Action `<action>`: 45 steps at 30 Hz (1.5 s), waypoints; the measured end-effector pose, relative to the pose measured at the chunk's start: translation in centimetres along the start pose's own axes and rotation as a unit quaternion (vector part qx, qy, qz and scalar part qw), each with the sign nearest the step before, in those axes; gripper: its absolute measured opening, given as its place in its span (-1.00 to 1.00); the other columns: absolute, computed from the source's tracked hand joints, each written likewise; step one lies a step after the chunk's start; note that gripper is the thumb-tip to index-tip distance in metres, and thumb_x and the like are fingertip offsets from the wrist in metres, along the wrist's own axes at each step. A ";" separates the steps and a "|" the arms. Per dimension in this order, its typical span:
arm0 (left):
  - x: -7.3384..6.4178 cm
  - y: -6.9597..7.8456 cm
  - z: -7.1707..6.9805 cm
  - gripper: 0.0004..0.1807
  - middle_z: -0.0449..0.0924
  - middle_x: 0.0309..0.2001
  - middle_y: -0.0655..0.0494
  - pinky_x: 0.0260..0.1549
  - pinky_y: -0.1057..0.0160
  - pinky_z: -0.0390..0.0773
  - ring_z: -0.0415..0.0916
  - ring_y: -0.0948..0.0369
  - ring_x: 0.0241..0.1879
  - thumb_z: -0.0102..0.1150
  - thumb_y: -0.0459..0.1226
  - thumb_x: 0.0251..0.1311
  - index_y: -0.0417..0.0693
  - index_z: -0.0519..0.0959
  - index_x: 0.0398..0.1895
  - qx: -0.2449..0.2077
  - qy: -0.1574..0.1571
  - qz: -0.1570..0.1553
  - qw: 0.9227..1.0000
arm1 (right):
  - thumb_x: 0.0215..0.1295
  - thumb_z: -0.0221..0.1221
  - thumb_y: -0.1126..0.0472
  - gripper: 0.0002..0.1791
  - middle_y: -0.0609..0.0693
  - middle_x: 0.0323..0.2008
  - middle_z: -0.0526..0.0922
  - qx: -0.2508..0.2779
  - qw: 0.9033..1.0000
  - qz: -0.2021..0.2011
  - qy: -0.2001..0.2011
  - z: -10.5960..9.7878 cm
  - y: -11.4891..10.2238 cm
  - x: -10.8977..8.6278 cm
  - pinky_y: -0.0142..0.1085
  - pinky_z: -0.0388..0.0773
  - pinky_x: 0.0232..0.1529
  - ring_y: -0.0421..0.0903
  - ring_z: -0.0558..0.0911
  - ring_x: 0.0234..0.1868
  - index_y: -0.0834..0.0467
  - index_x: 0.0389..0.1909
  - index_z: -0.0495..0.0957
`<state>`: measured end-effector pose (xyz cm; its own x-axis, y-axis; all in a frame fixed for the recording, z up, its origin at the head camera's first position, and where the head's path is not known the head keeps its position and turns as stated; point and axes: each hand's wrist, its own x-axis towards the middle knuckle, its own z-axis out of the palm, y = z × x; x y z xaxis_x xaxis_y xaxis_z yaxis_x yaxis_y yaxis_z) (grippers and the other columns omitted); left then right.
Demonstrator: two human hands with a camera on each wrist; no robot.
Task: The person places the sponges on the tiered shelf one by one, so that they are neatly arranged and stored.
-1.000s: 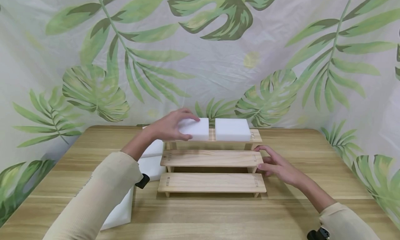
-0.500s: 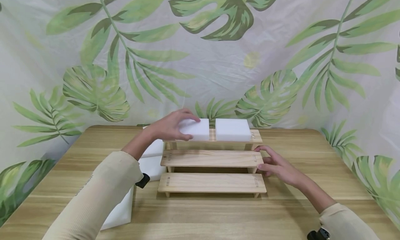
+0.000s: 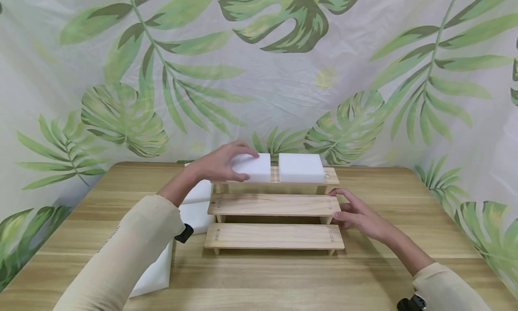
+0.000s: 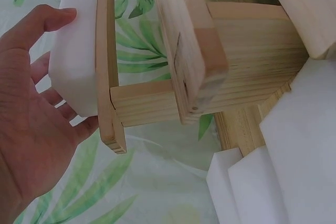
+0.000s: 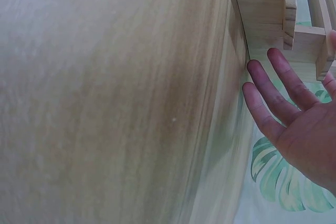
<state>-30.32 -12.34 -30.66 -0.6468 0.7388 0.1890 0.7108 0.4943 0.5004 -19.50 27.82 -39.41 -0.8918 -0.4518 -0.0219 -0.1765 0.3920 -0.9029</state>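
Note:
A three-tiered wooden display stand (image 3: 275, 236) stands on the table. My left hand (image 3: 220, 161) grips a white foam block (image 3: 256, 168) at the left of the top tier, thumb along its front and fingers behind. In the left wrist view the block (image 4: 77, 45) lies against the top board, within the curve of my fingers. A second white foam block (image 3: 301, 168) sits to its right, a narrow gap between them. My right hand (image 3: 366, 218) holds the right end of the middle board (image 3: 275, 205) between thumb and index finger; its other fingers spread out in the right wrist view.
More white foam pieces (image 3: 196, 214) lie left of the stand, partly hidden behind my left arm. Another white piece (image 3: 155, 275) is nearer the front, by my sleeve. A leaf-patterned cloth (image 3: 283, 90) hangs behind the wood-grain table (image 3: 259, 279).

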 end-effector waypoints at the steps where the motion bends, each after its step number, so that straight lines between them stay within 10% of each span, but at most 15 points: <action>1: 0.0 0.0 0.0 -0.40 0.50 0.20 -0.10 0.24 -0.15 0.38 0.41 -0.04 0.23 0.45 -0.19 0.12 -0.12 0.60 0.27 0.000 0.000 -0.001 1.000 | 0.53 0.13 0.20 -0.43 0.27 -0.07 0.69 0.000 1.000 0.000 0.000 0.0 0.0 0.0 -0.02 0.63 -0.13 0.14 0.67 0.01 0.22 0.42 0.14; 15: -1.1 -0.2 -0.5 -0.35 0.48 0.27 -0.12 0.26 -0.17 0.37 0.39 -0.05 0.27 0.45 -0.19 0.18 -0.16 0.53 0.35 -0.018 0.010 -0.001 1.000 | 0.54 0.12 0.21 -0.44 0.35 0.00 0.65 0.003 1.000 -0.001 -0.001 0.0 -0.1 0.0 -0.03 0.64 -0.14 0.14 0.66 0.00 0.23 0.42 0.14; 45: -8.2 -2.2 -2.6 -0.30 0.42 0.31 -0.16 0.24 -0.26 0.37 0.39 -0.15 0.27 0.42 -0.25 0.21 -0.21 0.44 0.41 -0.005 0.057 -0.043 0.997 | 0.55 0.11 0.19 -0.45 0.20 -0.12 0.71 -0.005 1.000 0.006 0.005 0.2 -0.3 -0.1 -0.04 0.62 -0.14 0.09 0.69 -0.01 0.20 0.42 0.15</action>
<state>-27.32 -20.62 -31.15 -0.7326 0.6373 0.2391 0.6493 0.5488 0.5265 -19.28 27.55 -39.19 -0.8980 -0.4391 -0.0282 -0.1702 0.4057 -0.8980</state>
